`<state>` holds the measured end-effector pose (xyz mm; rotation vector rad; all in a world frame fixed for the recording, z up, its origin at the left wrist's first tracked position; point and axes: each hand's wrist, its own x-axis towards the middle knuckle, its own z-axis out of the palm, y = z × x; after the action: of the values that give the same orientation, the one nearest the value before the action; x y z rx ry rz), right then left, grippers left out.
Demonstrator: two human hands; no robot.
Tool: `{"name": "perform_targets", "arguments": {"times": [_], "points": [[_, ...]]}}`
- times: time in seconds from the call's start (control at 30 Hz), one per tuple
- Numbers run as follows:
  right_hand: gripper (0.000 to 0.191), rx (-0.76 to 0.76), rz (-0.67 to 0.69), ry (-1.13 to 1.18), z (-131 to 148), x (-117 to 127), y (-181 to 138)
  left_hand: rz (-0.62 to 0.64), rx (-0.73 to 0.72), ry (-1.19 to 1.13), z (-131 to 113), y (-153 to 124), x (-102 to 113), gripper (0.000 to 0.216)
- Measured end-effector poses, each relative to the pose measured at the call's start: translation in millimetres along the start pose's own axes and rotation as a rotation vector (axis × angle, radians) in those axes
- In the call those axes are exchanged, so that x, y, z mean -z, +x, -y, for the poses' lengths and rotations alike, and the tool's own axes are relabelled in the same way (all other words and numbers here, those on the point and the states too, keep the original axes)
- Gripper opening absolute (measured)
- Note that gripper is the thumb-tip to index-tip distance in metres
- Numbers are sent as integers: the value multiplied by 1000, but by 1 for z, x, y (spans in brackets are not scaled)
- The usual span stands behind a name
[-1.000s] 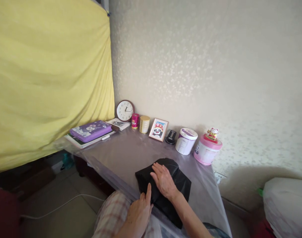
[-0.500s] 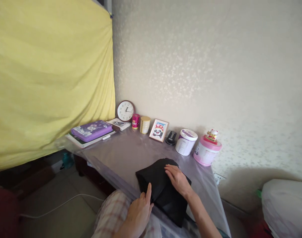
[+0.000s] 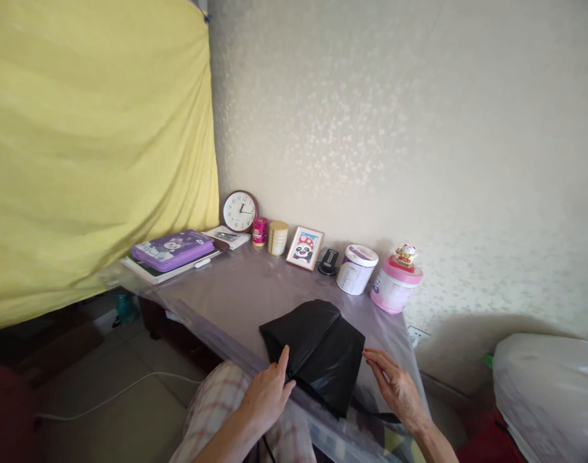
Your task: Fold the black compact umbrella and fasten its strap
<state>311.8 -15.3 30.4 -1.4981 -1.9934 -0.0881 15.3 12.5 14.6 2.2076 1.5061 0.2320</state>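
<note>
A black folding umbrella (image 3: 318, 350) lies on the table's near part, its canopy collapsed and its panels fanned out loosely. A thin dark strap trails from its right side. My left hand (image 3: 269, 392) is closed around the umbrella's near end, with the index finger stretched along the cloth; the shaft and handle are mostly hidden there. At the canopy's right corner, my right hand (image 3: 393, 382) pinches the edge of the cloth between thumb and fingertips.
Along the wall stand a clock (image 3: 240, 211), a pink can (image 3: 260, 232), a yellow-lidded jar (image 3: 277, 238), a panda picture frame (image 3: 304, 248), a black device (image 3: 329, 262), a white tub (image 3: 357, 270) and a pink-lidded tub (image 3: 395, 289) bearing a cat figurine. A purple case (image 3: 173, 251) lies left.
My right hand has moved from the top of the canopy to its right corner and now pinches the cloth. The right panels look more spread. My left hand stays at the near end.
</note>
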Motion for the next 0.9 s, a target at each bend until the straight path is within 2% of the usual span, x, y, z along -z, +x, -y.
{"name": "perform_targets", "arguments": {"times": [0.27,0.53,0.73,0.9], "points": [[28,11,18,-37,15,5,-8,67,-15,-57,10,5,7,64],[35,102,73,-56,39,-3,-11,80,-6,-98,13,8,8,64],[33,181,79,-51,40,-9,-7,74,6,-126,13,7,8,65],[29,162,49,-15,42,-10,7,56,-5,-159,12,5,9,63]]}}
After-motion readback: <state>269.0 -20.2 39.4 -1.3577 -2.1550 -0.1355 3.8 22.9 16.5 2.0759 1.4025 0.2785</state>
